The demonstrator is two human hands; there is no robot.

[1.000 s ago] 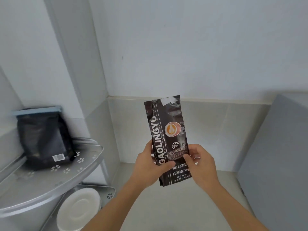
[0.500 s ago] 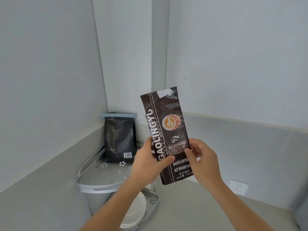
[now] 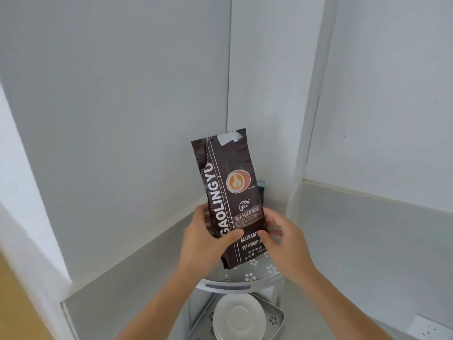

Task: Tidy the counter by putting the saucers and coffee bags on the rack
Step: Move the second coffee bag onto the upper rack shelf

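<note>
A dark brown coffee bag [image 3: 228, 182] marked GAOLINGYU stands upright in both hands, its bottom just above the upper shelf of the grey corner rack [image 3: 247, 278]. My left hand [image 3: 208, 239] grips its left edge, thumb across the front. My right hand [image 3: 282, 239] holds the right edge. Behind it, a second black coffee bag [image 3: 261, 192] with a blue clip is almost wholly hidden. White saucers [image 3: 239, 315] lie stacked on the rack's lower shelf.
The rack stands in a corner of the grey counter [image 3: 122, 290], with white walls close on both sides. A wall socket [image 3: 427, 328] sits low at the right. A yellowish surface [image 3: 14, 303] shows at the bottom left.
The view has swung left, so the rack now sits straight ahead. Both hands have carried the coffee bag over the upper shelf, in front of the black bag.
</note>
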